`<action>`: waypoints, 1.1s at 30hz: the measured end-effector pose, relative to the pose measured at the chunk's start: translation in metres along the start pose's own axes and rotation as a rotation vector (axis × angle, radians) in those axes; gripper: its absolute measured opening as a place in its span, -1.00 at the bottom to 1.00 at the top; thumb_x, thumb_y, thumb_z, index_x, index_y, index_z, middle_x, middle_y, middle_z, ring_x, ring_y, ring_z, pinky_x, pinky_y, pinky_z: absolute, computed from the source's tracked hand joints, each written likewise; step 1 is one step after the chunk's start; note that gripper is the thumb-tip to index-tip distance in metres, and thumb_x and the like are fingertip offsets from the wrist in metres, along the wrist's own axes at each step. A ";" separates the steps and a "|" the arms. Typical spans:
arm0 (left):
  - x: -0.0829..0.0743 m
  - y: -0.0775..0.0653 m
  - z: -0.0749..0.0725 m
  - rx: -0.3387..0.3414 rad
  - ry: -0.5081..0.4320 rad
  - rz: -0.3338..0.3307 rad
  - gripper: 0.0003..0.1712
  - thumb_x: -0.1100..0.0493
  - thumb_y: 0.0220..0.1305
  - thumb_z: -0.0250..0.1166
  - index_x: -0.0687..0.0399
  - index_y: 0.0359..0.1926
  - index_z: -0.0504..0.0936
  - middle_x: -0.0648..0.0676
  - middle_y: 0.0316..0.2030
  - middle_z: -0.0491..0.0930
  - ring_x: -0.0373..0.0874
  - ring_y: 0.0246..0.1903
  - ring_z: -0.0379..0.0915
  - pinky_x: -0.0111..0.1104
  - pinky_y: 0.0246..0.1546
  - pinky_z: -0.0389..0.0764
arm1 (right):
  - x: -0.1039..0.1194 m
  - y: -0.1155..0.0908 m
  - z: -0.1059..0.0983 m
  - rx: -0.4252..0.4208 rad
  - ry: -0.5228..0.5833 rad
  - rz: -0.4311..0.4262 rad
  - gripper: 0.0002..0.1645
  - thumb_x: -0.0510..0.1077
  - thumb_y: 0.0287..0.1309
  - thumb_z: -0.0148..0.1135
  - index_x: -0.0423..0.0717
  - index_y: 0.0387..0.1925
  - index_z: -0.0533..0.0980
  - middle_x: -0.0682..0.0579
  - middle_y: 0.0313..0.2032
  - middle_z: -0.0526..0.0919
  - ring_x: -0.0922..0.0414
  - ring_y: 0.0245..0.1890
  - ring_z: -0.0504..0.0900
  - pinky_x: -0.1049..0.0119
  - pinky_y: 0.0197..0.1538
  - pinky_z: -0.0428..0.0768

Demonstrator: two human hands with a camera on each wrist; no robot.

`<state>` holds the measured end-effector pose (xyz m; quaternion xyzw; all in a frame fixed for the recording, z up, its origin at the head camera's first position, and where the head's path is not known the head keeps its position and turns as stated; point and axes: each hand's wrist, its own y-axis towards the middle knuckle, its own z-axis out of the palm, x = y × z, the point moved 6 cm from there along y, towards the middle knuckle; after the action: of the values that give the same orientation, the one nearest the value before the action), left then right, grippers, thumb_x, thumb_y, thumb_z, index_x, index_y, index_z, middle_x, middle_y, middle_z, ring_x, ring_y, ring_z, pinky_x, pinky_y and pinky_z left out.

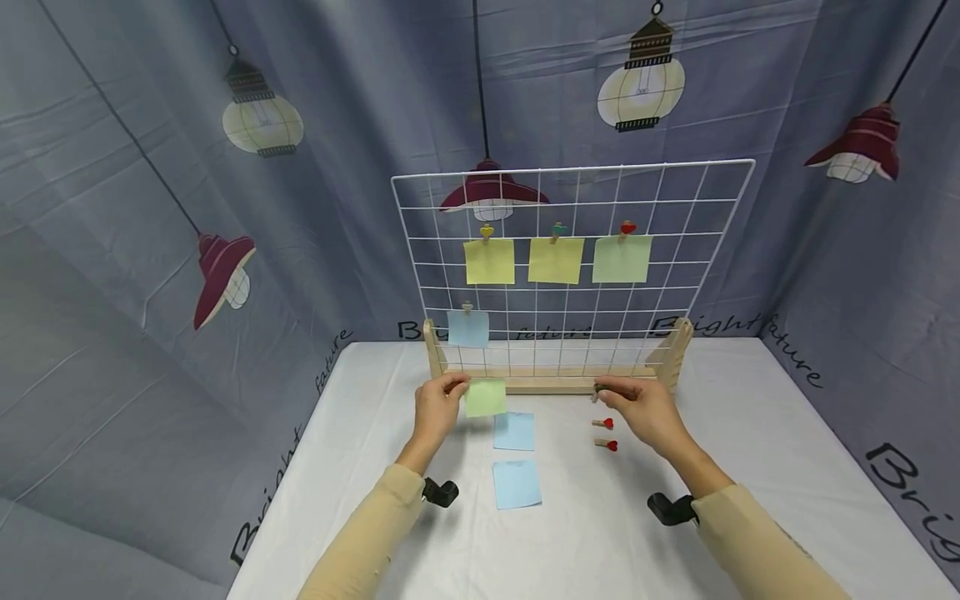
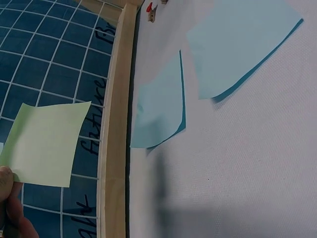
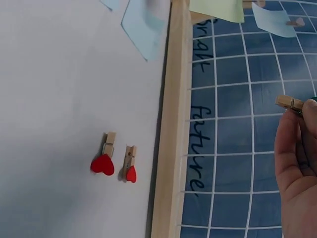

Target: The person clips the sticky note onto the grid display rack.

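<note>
My left hand (image 1: 437,410) pinches a light green sticky note (image 1: 486,398) by its edge, in front of the lower left of a white wire grid (image 1: 558,312). In the left wrist view the note (image 2: 47,144) hangs flat, with the thumb and a finger at one corner. Between thumb and fingertips, my right hand (image 1: 645,408) holds a small wooden clothespin (image 3: 290,102) with a dark green bit at its end, near the grid's lower right. Two clothespins with red hearts (image 1: 604,424) lie on the table below that hand.
Two blue sticky notes (image 1: 517,484) lie on the white table (image 1: 585,533). Clipped to the grid are two yellow notes (image 1: 490,262), a pale green note (image 1: 622,259) and a blue note (image 1: 468,329). A wooden base (image 1: 551,386) supports the grid before a grey-blue curtain (image 1: 337,208).
</note>
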<state>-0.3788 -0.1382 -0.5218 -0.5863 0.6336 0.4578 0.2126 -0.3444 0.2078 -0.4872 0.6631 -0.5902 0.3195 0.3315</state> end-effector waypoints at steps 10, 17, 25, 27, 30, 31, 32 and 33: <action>-0.002 0.003 0.005 -0.003 -0.027 -0.019 -0.84 0.25 0.37 0.37 0.13 -0.09 0.82 0.08 -0.21 0.81 -0.09 -0.28 0.70 -0.32 -0.30 0.66 | 0.013 0.010 -0.002 -0.009 -0.027 -0.026 -0.59 -0.08 0.49 0.19 -0.09 0.27 0.60 -0.17 0.16 0.71 -0.18 0.16 0.69 -0.11 0.14 0.66; -0.011 0.009 0.011 0.005 -0.036 -0.011 -0.86 0.22 0.37 0.38 0.04 -0.11 0.83 0.06 -0.24 0.81 -0.16 -0.33 0.68 -0.37 -0.35 0.66 | 0.021 0.015 -0.003 -0.048 -0.022 -0.035 -0.59 -0.11 0.47 0.23 -0.09 0.26 0.61 -0.17 0.14 0.72 -0.16 0.16 0.69 -0.03 0.07 0.69; -0.019 0.013 0.015 0.014 -0.043 -0.003 -0.86 0.20 0.38 0.38 0.01 -0.11 0.83 0.04 -0.26 0.80 -0.18 -0.34 0.63 -0.41 -0.39 0.61 | 0.029 0.018 0.001 -0.036 -0.001 -0.024 -0.60 -0.09 0.47 0.23 -0.06 0.25 0.63 -0.13 0.08 0.76 -0.15 0.16 0.68 0.01 0.06 0.68; -0.021 0.014 0.015 0.012 -0.041 0.012 -0.86 0.20 0.38 0.38 0.02 -0.12 0.83 0.04 -0.26 0.81 -0.18 -0.34 0.63 -0.42 -0.39 0.60 | 0.031 0.018 0.002 -0.036 -0.004 -0.028 -0.60 -0.08 0.48 0.22 -0.05 0.25 0.62 -0.12 0.07 0.77 -0.13 0.14 0.69 0.05 0.03 0.68; -0.026 0.015 0.016 0.008 -0.038 0.033 -0.86 0.21 0.37 0.38 0.03 -0.12 0.83 0.05 -0.26 0.81 -0.18 -0.35 0.64 -0.42 -0.40 0.59 | 0.035 0.019 0.002 -0.038 -0.001 -0.043 -0.59 -0.08 0.49 0.21 -0.06 0.27 0.61 -0.13 0.08 0.76 -0.12 0.11 0.71 0.04 0.03 0.69; -0.027 0.015 0.017 0.009 -0.042 0.038 -0.86 0.21 0.37 0.38 0.05 -0.12 0.83 0.06 -0.27 0.81 -0.17 -0.35 0.63 -0.42 -0.40 0.59 | 0.036 0.020 0.003 -0.039 -0.002 -0.047 -0.59 -0.08 0.49 0.20 -0.06 0.27 0.61 -0.13 0.08 0.76 -0.12 0.11 0.72 0.01 0.04 0.70; -0.028 0.016 0.017 0.008 -0.043 0.039 -0.86 0.21 0.37 0.38 0.05 -0.12 0.83 0.06 -0.27 0.81 -0.18 -0.36 0.63 -0.43 -0.40 0.58 | 0.037 0.020 0.003 -0.042 -0.005 -0.055 -0.60 -0.09 0.49 0.20 -0.06 0.27 0.61 -0.13 0.07 0.76 -0.12 0.12 0.72 -0.01 0.05 0.70; -0.030 0.017 0.018 0.009 -0.044 0.037 -0.86 0.20 0.37 0.38 0.05 -0.11 0.83 0.05 -0.27 0.81 -0.19 -0.36 0.63 -0.44 -0.41 0.57 | 0.037 0.021 0.003 -0.046 -0.007 -0.059 -0.60 -0.09 0.49 0.20 -0.05 0.26 0.61 -0.12 0.07 0.77 -0.12 0.11 0.73 -0.03 0.05 0.70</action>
<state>-0.3928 -0.1088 -0.5012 -0.5634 0.6415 0.4715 0.2209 -0.3616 0.1825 -0.4569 0.6735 -0.5787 0.2935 0.3540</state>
